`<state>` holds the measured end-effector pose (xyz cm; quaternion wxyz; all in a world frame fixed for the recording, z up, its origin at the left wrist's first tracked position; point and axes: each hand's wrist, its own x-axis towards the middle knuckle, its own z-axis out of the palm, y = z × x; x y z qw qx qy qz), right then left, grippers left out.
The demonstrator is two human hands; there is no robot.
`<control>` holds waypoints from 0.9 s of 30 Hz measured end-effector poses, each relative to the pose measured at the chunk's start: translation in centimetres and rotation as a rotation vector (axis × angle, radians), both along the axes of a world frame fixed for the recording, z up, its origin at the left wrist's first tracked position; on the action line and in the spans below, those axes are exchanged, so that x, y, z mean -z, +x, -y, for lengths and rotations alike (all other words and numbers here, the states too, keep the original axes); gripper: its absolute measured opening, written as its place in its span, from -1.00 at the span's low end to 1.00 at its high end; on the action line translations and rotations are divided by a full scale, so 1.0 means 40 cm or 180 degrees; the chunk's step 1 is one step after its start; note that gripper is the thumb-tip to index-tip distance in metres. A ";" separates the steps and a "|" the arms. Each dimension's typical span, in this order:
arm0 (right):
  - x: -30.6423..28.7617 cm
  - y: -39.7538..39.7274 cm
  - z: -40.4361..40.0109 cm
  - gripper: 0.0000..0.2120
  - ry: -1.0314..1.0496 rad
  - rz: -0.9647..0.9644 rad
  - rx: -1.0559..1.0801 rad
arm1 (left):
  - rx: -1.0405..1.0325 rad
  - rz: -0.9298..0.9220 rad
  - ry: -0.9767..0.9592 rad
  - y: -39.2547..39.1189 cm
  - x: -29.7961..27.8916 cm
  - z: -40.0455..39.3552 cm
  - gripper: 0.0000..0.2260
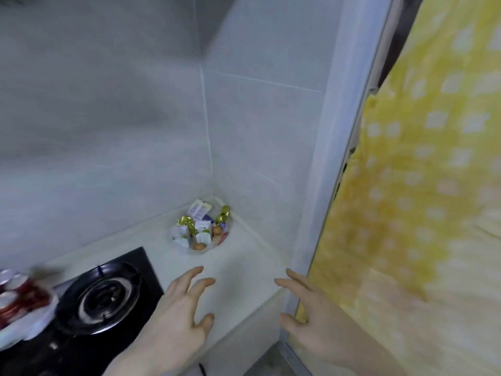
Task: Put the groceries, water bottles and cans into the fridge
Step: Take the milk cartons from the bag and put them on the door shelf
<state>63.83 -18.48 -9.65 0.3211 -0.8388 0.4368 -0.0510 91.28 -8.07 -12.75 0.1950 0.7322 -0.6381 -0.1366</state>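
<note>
I see both hands spread wide and holding nothing, above the front part of the white counter (244, 270). The left hand (179, 308) is beside the black gas stove (103, 297), and the right hand (311, 305) is near the yellow checked cloth (423, 213). The pile of groceries (202, 227), small packets and 2 brown eggs, lies in the tiled corner, behind both hands and well apart from them. At the left edge, blurred red cans (16, 297) sit beside the stove.

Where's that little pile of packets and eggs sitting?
The pile of packets and eggs sits in the far corner of the counter, against the tiled walls, right of the gas burner and beyond both hands.
</note>
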 end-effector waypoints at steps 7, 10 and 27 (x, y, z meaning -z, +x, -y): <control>0.022 0.212 0.020 -0.44 0.0017 -0.0048 -0.0311 | -0.0379 -0.0004 0.0174 0.184 0.041 -0.055 -0.43; 0.032 0.275 0.061 -0.44 0.0057 -0.0080 -0.0425 | -0.0464 0.0018 0.0229 0.235 0.053 -0.031 -0.43; 0.149 0.508 0.532 -0.40 0.0158 -0.0070 -0.0929 | -0.0851 0.0028 0.0834 0.343 0.118 0.438 -0.48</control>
